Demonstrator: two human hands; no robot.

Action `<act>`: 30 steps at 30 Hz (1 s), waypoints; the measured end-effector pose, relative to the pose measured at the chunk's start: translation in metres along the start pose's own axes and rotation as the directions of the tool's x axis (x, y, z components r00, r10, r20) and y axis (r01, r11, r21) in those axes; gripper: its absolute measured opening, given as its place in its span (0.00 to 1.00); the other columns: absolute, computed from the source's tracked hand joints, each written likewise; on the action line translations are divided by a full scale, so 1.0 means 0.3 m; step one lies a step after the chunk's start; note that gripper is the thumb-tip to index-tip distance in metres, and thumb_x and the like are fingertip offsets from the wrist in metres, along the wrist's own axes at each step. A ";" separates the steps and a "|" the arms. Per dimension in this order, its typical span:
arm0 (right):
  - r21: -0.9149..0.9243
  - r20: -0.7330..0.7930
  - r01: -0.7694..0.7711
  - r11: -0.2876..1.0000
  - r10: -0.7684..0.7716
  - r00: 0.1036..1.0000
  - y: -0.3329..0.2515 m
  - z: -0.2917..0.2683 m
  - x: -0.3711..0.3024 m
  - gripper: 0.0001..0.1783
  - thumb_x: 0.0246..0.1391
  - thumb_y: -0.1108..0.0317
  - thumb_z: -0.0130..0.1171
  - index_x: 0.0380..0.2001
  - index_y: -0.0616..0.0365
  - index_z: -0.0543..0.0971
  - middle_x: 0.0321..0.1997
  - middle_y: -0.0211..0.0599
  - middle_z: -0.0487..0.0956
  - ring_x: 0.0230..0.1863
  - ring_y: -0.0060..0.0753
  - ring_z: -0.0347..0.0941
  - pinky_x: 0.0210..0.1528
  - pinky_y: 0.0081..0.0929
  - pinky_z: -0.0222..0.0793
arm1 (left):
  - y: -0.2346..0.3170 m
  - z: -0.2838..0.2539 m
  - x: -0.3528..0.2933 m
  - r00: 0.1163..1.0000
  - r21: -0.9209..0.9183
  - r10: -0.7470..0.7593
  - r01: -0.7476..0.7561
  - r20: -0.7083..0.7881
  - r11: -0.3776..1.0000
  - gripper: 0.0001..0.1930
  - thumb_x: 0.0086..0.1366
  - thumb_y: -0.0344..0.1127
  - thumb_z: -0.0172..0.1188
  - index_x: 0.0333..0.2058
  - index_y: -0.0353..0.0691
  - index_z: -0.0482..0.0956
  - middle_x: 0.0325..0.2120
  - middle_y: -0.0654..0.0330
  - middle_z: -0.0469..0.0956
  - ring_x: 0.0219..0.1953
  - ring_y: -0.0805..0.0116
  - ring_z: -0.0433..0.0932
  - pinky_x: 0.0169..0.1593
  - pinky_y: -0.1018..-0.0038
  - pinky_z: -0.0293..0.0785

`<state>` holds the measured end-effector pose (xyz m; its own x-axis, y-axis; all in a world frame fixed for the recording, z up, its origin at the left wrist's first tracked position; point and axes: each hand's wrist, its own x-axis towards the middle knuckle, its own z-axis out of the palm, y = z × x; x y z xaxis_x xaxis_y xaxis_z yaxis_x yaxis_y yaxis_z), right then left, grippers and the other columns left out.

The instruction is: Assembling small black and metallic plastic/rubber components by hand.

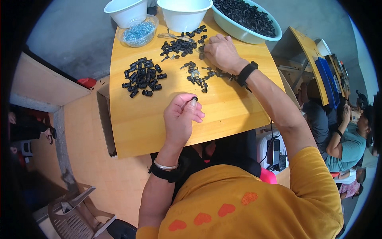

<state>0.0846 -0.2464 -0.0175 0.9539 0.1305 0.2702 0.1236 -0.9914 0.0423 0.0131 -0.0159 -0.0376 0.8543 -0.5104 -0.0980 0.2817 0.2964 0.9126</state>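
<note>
Here we have a pale green basin [254,38] heaped with black pieces [244,18], a clear bowl [142,43] of small metal bits [139,31], and two white bowls [185,20] whose contents we cannot see. The yellow shirt [254,175], with its orange hearts [202,218], is lettered too faintly for us to read. Our left hand [180,119] pinches a small black part [195,98] over the table [139,131]; our right hand [222,51] is beside the pile of black parts [177,47], fingertips hidden, so we cannot tell whether it grips anything.
</note>
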 end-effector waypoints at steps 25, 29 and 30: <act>0.803 0.086 0.034 0.595 -0.173 0.981 -0.288 -0.329 -0.278 0.08 0.52 0.69 0.52 0.30 0.64 0.76 0.26 0.42 0.74 0.29 0.37 0.70 0.33 0.28 0.65 | 0.056 0.072 -0.126 0.998 -0.205 -0.048 0.040 -0.036 0.978 0.09 0.61 0.29 0.51 0.40 0.32 0.70 0.27 0.52 0.76 0.25 0.67 0.78 0.27 0.79 0.75; 0.775 0.038 0.059 0.630 -0.139 0.990 -0.309 -0.318 -0.289 0.08 0.51 0.70 0.52 0.29 0.63 0.76 0.25 0.43 0.74 0.29 0.42 0.70 0.33 0.30 0.66 | 0.061 0.072 -0.126 0.998 -0.198 -0.049 0.040 -0.039 0.979 0.09 0.62 0.29 0.51 0.39 0.32 0.69 0.27 0.52 0.76 0.25 0.67 0.78 0.27 0.79 0.75; 0.753 0.030 0.068 0.654 -0.137 0.990 -0.313 -0.315 -0.292 0.07 0.51 0.71 0.52 0.29 0.64 0.76 0.24 0.41 0.73 0.28 0.39 0.69 0.31 0.28 0.64 | 0.058 0.070 -0.126 0.998 -0.196 -0.052 0.042 -0.044 0.980 0.09 0.62 0.29 0.50 0.39 0.31 0.69 0.27 0.52 0.76 0.25 0.67 0.78 0.27 0.79 0.74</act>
<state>-0.0365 -0.1640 0.0456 0.9356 0.2649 0.2332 0.3517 -0.6451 -0.6783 -0.0237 -0.0085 -0.0097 0.8571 -0.4888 -0.1625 0.3975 0.4271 0.8121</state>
